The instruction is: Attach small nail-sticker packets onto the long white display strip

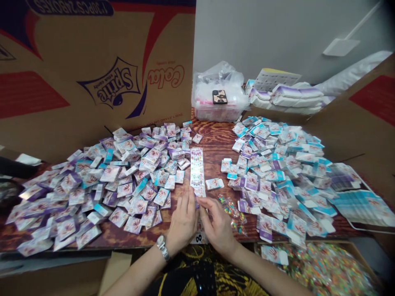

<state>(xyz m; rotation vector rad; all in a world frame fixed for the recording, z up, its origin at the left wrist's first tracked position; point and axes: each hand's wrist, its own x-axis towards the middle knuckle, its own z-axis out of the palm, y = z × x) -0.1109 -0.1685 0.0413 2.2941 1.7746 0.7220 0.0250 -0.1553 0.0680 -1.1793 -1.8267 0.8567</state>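
A long white sticker strip (197,170) with rows of small colourful dots lies lengthwise on the wooden table (216,142) in front of me. My left hand (184,220), with a wristwatch, and my right hand (217,224) meet at the strip's near end, fingers pinched on it. A single small box (214,183) lies just right of the strip. Small clear packets of coloured bits (232,209) lie beside my right hand.
Heaps of small purple and teal boxes cover the table left (101,185) and right (277,172). A large cardboard box (92,70) stands behind left, another cardboard wall (354,123) at right. A plastic tub with a phone (219,97) sits at the back. Flat cartons (361,201) lie far right.
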